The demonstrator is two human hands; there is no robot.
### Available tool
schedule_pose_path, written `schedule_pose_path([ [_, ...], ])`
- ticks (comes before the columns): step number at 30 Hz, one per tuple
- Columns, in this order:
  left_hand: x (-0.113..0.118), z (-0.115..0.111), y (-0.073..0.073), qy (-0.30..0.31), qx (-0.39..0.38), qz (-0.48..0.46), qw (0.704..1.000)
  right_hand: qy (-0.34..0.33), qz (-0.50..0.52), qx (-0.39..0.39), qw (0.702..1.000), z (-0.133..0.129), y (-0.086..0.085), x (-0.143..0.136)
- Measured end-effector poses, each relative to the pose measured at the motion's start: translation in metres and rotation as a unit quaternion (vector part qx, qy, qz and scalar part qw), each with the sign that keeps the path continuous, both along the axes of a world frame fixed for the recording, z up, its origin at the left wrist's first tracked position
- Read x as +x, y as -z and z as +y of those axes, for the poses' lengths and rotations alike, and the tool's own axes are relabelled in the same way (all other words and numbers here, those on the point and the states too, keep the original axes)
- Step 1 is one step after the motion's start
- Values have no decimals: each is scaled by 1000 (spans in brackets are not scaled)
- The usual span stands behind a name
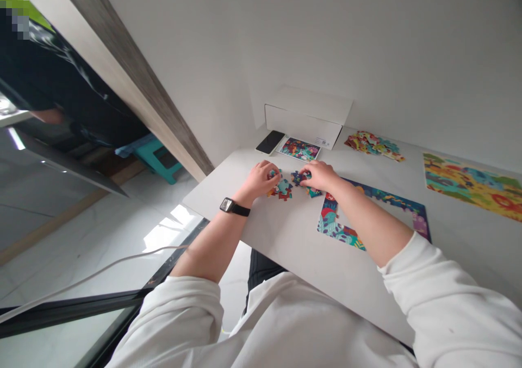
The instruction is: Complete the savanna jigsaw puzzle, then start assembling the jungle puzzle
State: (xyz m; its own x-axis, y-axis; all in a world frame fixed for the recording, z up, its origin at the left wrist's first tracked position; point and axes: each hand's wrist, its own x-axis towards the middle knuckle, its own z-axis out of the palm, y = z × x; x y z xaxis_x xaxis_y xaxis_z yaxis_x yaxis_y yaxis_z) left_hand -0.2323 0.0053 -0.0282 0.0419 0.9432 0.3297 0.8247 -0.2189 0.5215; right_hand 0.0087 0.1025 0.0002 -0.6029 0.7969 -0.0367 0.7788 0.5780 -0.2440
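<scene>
My left hand [260, 180] is curled over a small heap of jigsaw puzzle pieces [284, 189] in light blue, red and orange. Its fingertips are closed around a piece at the heap's left side, partly hidden by the fingers. To the right, my right hand [320, 175] pinches a dark blue puzzle piece [299, 178] among a second small group. Under my right forearm lies a puzzle frame [346, 236], its border joined and its middle showing the white table. Just beyond both hands rests a picture card [300, 148] with a colourful scene.
A phone [270, 142] lies left of the card, before a white box [305, 115] against the wall. Farther right are another pile of pieces [373, 144] and an assembled yellow-green puzzle [473, 186]. At left, a person in dark clothing [77, 80] is near a teal stool [159, 158].
</scene>
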Motion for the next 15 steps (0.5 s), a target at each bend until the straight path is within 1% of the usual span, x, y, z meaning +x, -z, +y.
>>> schedule_pose_path([
  [4,1,1,1,16,0,7,1000,-10,-19,13,1000,-2,1,-2],
  [8,2,2,3,25,3,5,1000,-9,11,-2,1000,-2,2,-5],
  [10,3,2,3,30,5,1,1000,-12,59,-23,998,-1,2,-6],
  [12,4,2,2,40,11,-13,999,-12,141,-57,988,2,2,-7],
  [13,5,2,2,47,14,-24,998,-9,191,-81,978,4,1,-9],
  [15,7,1,1,65,19,-59,996,-1,288,-131,949,7,-1,-13],
])
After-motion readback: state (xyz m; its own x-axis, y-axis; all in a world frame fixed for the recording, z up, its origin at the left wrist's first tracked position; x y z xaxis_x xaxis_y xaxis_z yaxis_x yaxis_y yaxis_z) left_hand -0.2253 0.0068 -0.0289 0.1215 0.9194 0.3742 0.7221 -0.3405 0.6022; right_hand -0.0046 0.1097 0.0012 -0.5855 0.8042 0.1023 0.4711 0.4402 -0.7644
